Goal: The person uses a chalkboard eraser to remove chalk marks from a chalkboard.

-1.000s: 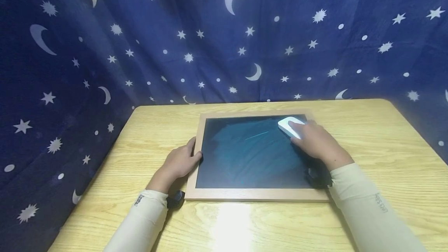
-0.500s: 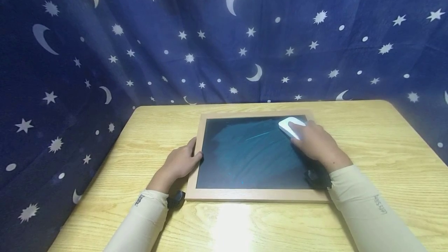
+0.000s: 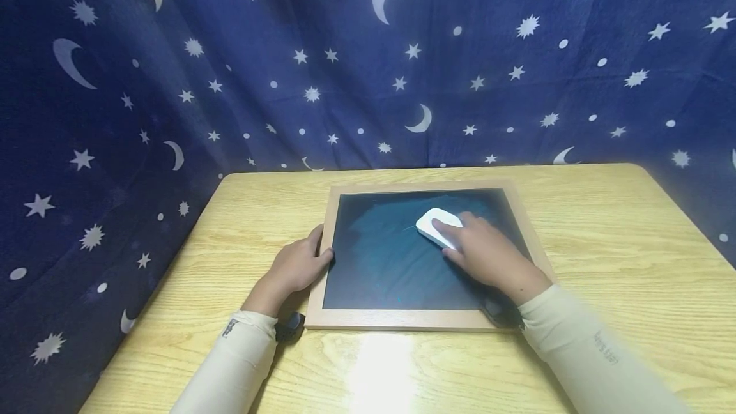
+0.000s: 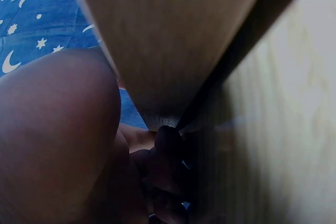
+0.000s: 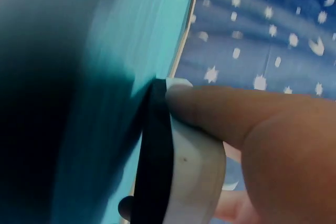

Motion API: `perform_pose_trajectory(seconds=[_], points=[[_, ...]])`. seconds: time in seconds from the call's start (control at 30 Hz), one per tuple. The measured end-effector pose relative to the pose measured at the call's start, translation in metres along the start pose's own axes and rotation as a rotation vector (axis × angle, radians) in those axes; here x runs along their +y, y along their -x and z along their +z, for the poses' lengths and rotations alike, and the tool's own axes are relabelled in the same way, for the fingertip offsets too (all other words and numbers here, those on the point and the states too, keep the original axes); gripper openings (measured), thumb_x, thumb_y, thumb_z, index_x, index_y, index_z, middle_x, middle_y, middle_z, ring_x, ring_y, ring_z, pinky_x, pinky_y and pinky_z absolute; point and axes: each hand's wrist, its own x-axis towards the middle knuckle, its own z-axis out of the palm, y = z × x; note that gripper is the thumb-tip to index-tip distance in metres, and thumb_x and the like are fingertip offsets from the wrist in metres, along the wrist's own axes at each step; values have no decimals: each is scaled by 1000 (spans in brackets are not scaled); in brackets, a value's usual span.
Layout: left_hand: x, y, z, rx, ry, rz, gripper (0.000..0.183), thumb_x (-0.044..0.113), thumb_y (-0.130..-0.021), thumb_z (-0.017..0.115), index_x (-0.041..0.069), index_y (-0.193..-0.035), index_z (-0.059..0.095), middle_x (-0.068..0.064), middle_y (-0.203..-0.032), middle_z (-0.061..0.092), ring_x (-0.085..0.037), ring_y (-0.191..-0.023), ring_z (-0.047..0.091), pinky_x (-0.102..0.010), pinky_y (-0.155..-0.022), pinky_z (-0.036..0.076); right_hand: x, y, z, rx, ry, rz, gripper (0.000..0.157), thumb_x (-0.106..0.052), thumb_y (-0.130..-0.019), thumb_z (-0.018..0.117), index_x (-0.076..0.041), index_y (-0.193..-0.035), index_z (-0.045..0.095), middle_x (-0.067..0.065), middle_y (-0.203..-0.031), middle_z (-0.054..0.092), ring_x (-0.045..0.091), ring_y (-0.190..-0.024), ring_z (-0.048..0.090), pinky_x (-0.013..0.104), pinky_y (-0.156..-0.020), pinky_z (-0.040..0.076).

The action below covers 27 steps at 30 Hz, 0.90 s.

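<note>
A framed chalkboard [image 3: 402,319] lies on the table, its dark surface hazed with teal chalk smears. My left hand [image 3: 292,267] grips the wooden frame at the left side, thumb over the top; in the left wrist view fingers [image 4: 167,142] curl at the frame's edge [image 4: 168,40]. My right hand [image 3: 489,253] holds a white eraser [image 3: 428,221] over the right-centre of the board. Seen from the right wrist, the eraser [image 5: 197,166] has a dark pad side against the teal-streaked surface. A short chalk line [image 3: 409,228] shows just left of it.
The board rests on a light wood-grain table [image 3: 621,241]. Behind and to the left hangs a dark blue curtain [image 3: 345,30] with moons and stars. A tiny blue mark [image 3: 399,299] sits near the board's lower edge.
My right hand has moved the eraser left and slightly toward me from the upper right corner. Much of the chalk line is now gone or covered. My left hand stays put.
</note>
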Motion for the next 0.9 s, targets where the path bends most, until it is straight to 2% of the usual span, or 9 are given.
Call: perform_pose_trajectory(seconds=[0.23, 0.43, 0.63, 0.9], points=[[1, 1, -1, 4, -3, 2, 66, 43, -99, 43, 14, -157, 31, -16, -126, 69, -35, -106, 69, -50, -86, 53, -43, 8, 5, -7, 16, -102, 54, -24, -89, 75, -19, -141, 60, 21, -111, 62, 31, -86, 62, 48, -76, 54], [1, 0, -1, -1, -3, -5, 68, 44, -99, 42, 14, -158, 29, -16, -129, 68, -35, -106, 69, -49, -86, 53, -67, 14, 8, -56, 22, -181, 56, -28, -90, 74, -22, -142, 58, 19, -119, 61, 31, -91, 62, 47, -77, 55], [0, 0, 0, 10, -6, 3, 66, 43, -98, 44, 15, -157, 32, -15, -126, 69, -34, -106, 69, -49, -87, 52, -78, 19, 8, -96, -5, -223, 54, -28, -91, 72, -24, -143, 58, 19, -125, 60, 34, -97, 63, 50, -78, 55], [-1, -1, 0, 4, -11, 2, 67, 43, -98, 43, 15, -157, 31, -16, -128, 68, -36, -111, 67, -51, -89, 52, -76, 17, 8, -109, -49, -205, 54, -28, -91, 72, -22, -143, 58, 19, -124, 60, 35, -101, 64, 51, -80, 55]])
